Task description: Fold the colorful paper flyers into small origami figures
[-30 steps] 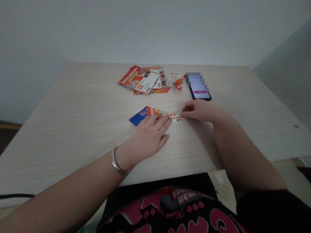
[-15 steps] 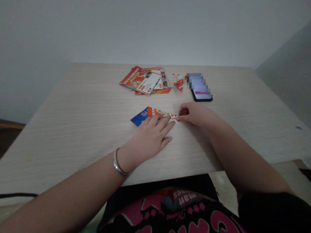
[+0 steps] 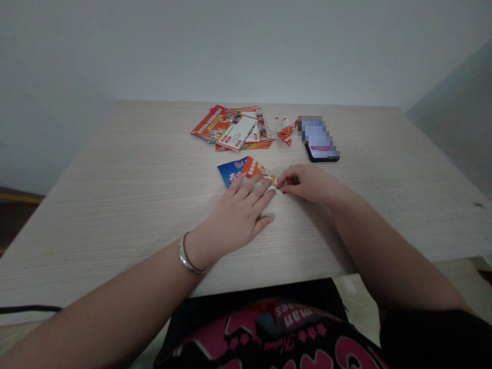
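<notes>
A folded leaflet (image 3: pixel 257 167), blue on one side and orange on the other, lies on the table in front of me. My left hand (image 3: pixel 240 210) rests flat across its near part with the fingers spread, covering much of it. A bracelet circles the left wrist. At the leaflet's right tip, my right hand (image 3: pixel 303 183) pinches the white and red end between thumb and fingers. The exact fold under the fingers is hidden.
Behind the hands, a pile of orange and white leaflets (image 3: pixel 221 128) lies fanned out on the wooden table (image 3: pixel 146 169). A crumpled red and clear wrapper (image 3: pixel 285 132) sits right of it, beside a phone (image 3: pixel 323 146). A black cable (image 3: pixel 31 309) runs at the lower left.
The leaflet has turned, its blue and orange end swinging away from me and to the right. More of its orange side shows. Both hands stay nearly in place.
</notes>
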A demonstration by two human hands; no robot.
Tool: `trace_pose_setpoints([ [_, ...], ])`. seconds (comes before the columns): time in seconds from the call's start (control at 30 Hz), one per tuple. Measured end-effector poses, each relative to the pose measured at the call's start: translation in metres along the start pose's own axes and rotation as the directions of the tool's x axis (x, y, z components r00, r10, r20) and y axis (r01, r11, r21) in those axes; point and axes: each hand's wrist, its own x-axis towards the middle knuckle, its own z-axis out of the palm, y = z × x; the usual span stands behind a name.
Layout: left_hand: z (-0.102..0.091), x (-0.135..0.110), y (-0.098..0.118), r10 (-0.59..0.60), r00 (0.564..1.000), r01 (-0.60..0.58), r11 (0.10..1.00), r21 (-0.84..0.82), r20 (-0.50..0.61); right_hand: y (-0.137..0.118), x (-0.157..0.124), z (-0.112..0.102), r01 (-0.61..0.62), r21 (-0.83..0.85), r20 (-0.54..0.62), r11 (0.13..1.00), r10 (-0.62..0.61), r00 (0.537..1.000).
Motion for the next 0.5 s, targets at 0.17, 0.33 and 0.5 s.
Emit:
trace_pose_setpoints([
  [0.17,0.001,0.001,-0.005,0.004,1.000,-0.004,0.999,-0.035,0.000,-0.007,0.000,-0.003,0.135,-0.134,-0.029,0.982,-0.140,0.990],
  [0.33,0.002,-0.001,-0.007,0.014,1.000,-0.014,0.999,-0.042,-0.011,-0.012,-0.002,-0.006,0.232,-0.282,0.006,0.931,-0.240,0.971],
  [0.5,0.004,-0.002,-0.009,0.022,1.000,-0.023,0.998,-0.054,-0.010,-0.013,-0.005,-0.005,0.240,-0.341,0.047,0.909,-0.238,0.970],
])
